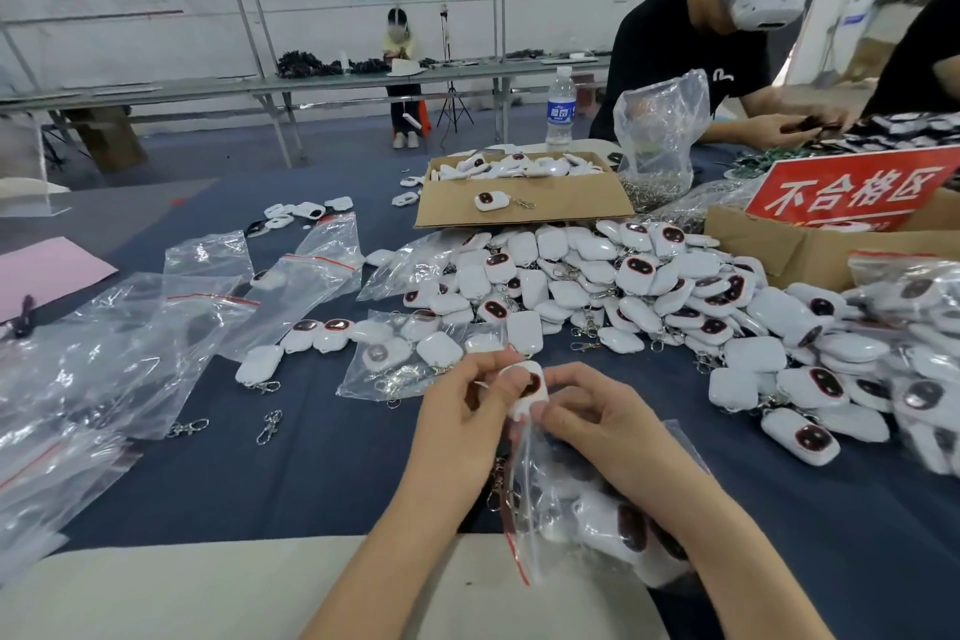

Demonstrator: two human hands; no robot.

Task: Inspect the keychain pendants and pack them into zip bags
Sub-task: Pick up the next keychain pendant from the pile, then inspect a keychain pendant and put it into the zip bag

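Nearest to us: two bare forearms reaching in from the lower edge, over a beige strip (pixel 182 587) along the front of the dark blue cloth surface (pixel 311 473).

Left hand (pixel 462 411): fingers curled, thumb tip pressed on one pendant (pixel 530 382).

Right hand (pixel 597 411): fingers bent, pinching the same pendant from the other side. The pendant sits between both hands, raised above the surface.

Pendant: white, glossy, rounded rectangle with a dark oval face ringed in red.

Zip bag (pixel 571 509): clear, crinkled film with a red seal line. It lies under the right wrist, partly filled with white pendants, with its mouth just below the held one. We cannot tell whether the right hand also grips the bag.

Beyond the hands, to the right: heap of pendants (pixel 649 286) with metal clasps. To the left: empty zip bags (pixel 130 327), flat and shiny. Behind the heap stands an open cardboard box (pixel 519 208).
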